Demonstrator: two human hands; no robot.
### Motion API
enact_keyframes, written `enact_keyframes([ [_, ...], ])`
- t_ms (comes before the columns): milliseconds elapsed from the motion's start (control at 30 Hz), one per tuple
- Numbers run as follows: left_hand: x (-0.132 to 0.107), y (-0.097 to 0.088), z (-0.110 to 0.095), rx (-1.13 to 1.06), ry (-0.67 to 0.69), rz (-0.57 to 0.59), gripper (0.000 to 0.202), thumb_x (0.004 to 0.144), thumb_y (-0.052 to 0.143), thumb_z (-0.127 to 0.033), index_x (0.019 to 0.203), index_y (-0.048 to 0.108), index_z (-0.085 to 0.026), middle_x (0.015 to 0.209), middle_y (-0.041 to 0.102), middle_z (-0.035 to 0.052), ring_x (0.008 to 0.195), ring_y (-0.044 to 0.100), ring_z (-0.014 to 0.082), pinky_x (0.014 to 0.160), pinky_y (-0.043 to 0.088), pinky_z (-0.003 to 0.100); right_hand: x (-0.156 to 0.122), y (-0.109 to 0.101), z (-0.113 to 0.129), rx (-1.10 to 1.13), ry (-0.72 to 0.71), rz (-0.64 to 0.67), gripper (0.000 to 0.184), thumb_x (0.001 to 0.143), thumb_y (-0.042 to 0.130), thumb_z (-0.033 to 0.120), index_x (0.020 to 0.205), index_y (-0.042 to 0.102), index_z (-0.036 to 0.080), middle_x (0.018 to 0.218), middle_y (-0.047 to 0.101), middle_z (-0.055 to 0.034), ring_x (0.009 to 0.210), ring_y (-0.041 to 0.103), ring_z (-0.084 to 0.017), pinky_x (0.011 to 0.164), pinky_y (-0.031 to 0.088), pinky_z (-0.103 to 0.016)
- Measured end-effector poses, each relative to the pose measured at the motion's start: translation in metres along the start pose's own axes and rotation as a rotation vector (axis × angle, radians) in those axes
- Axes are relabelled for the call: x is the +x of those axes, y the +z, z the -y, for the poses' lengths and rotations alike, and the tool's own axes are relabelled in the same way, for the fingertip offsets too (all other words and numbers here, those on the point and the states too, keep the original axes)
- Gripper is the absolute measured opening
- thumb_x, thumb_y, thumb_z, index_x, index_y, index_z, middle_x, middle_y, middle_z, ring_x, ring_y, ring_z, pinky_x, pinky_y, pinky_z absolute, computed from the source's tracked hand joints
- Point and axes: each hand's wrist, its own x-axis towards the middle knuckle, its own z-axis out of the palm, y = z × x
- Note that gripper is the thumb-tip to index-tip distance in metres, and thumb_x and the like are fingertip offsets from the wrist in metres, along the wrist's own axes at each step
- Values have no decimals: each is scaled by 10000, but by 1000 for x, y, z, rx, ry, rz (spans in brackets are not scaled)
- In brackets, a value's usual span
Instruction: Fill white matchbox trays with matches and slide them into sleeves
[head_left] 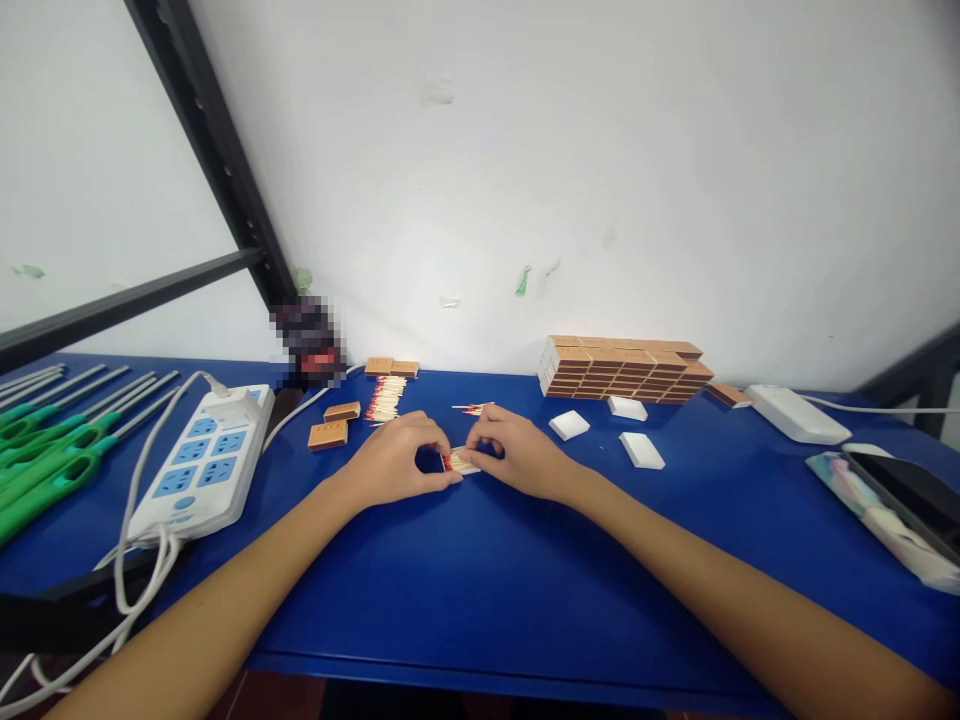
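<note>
A small white matchbox tray (474, 470) with red-tipped matches (454, 463) in it lies between my hands on the blue table. My left hand (401, 460) is curled around the tray's left end, thumb at the near side and fingers at the far side. With thumb and index finger brought together, my right hand (529, 455) pinches at the matches' plain ends over the tray's right part. Its fingers partly hide the tray. Just beyond it lie a few loose matches (472, 408). A long row of matches (386, 400) is spread behind my left hand.
Brown matchboxes (328, 435) lie at the left, with more matchboxes (391, 367) by the wall. A stack of matchboxes (622, 370) and several white trays (643, 450) are at the right. A power strip (206, 460), green-handled tools (67, 450) and a phone (907, 490) flank the work area.
</note>
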Motion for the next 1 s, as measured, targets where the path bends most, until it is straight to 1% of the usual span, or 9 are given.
enact_keyframes([
  [100, 0, 0, 0, 1, -4, -7, 181, 836, 810, -403, 875, 737, -242, 896, 747, 20, 885, 653, 216, 780, 511, 347, 1, -3, -3, 84, -9, 43, 82, 938, 710, 252, 866, 710, 213, 825, 530, 4, 736, 536, -141, 698, 450, -294],
  [200, 0, 0, -1, 12, -10, -10, 187, 830, 815, -400, 872, 733, -238, 892, 748, 22, 878, 651, 218, 783, 516, 349, 3, -5, -5, 126, -28, 61, 99, 962, 675, 264, 891, 728, 220, 838, 556, -2, 732, 538, -143, 713, 462, -306],
  [300, 0, 0, 0, 18, -16, -10, 183, 823, 819, -382, 887, 727, -237, 898, 740, 18, 879, 653, 215, 785, 521, 346, 6, -9, -13, 85, 15, -43, 122, 976, 659, 292, 915, 732, 216, 860, 562, -6, 715, 531, -135, 715, 458, -302],
  [367, 0, 0, 0, 14, -32, -17, 218, 813, 827, -374, 954, 730, -238, 927, 737, 19, 884, 660, 212, 786, 528, 344, 8, -12, -24, 0, 75, -151, 89, 966, 667, 273, 958, 731, 212, 886, 562, -10, 727, 531, -135, 714, 446, -298],
  [433, -1, 1, 1, 9, -46, -24, 298, 806, 833, -379, 1049, 732, -241, 959, 737, 26, 898, 670, 215, 797, 539, 349, 10, -14, -36, -89, 113, -183, 69, 948, 678, 245, 983, 727, 211, 910, 564, -14, 749, 536, -140, 719, 436, -298],
  [567, -1, 2, 3, 14, -47, -29, 366, 809, 831, -402, 1125, 730, -248, 980, 738, 40, 925, 679, 229, 817, 552, 365, 10, -13, -51, -155, 141, -135, 87, 950, 659, 250, 887, 689, 199, 891, 557, -13, 747, 533, -145, 697, 423, -293],
  [767, -1, 1, 3, 22, -52, -25, 392, 814, 828, -409, 1158, 727, -253, 979, 738, 39, 908, 678, 226, 815, 551, 373, 11, -9, -49, -133, 119, -155, 46, 964, 637, 238, 989, 663, 210, 925, 566, -15, 784, 554, -152, 724, 431, -295],
  [900, -2, 1, 3, 20, -61, -19, 411, 813, 829, -411, 1177, 721, -253, 989, 740, 36, 932, 679, 228, 830, 549, 371, 13, -6, -51, -153, 162, -126, 90, 975, 635, 239, 895, 636, 198, 900, 554, -11, 769, 544, -150, 715, 418, -292],
  [1000, -2, 1, 2, 27, -63, -15, 420, 810, 833, -409, 1185, 722, -255, 994, 738, 36, 934, 679, 230, 831, 548, 370, 15, -3, -50, -165, 172, -115, 105, 986, 629, 246, 896, 619, 193, 900, 553, -10, 781, 549, -153, 708, 410, -291],
])
